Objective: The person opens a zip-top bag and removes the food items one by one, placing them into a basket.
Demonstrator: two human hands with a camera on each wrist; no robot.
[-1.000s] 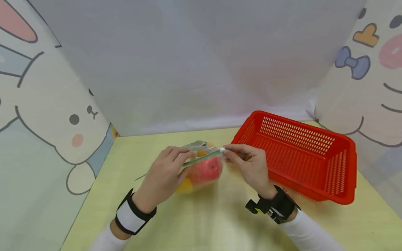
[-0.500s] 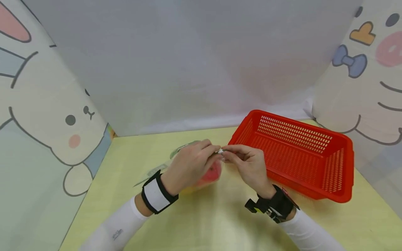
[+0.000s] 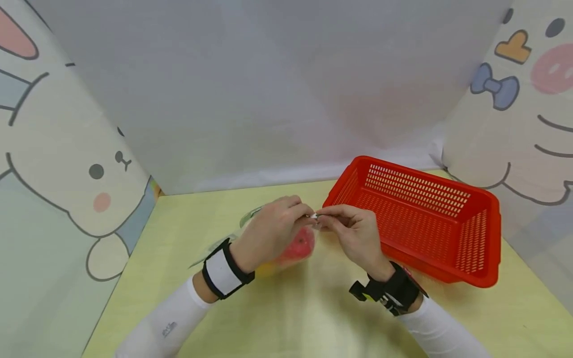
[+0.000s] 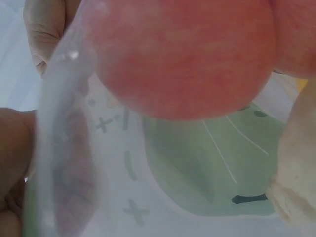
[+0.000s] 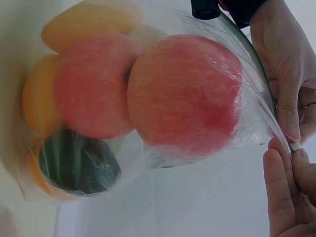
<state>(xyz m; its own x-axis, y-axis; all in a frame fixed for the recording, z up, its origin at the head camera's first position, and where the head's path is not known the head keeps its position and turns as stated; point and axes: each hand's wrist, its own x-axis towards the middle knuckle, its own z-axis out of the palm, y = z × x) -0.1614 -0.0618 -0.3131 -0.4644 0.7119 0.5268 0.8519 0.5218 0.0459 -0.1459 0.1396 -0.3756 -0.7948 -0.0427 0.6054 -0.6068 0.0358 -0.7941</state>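
Watching remotely, I see the left hand (image 3: 275, 226) and right hand (image 3: 358, 236) pinching a clear bag (image 5: 254, 118) by its edge, red apples (image 5: 185, 94) inside, a red basket (image 3: 475, 243) right of both hands.

I can't see much of the clear bag (image 5: 251, 124) past the left hand (image 3: 274, 229), and the white bit (image 3: 314, 216) between the fingers (image 3: 332, 211) is too small to make out. The counter's (image 3: 313, 318) near edge is cut off.
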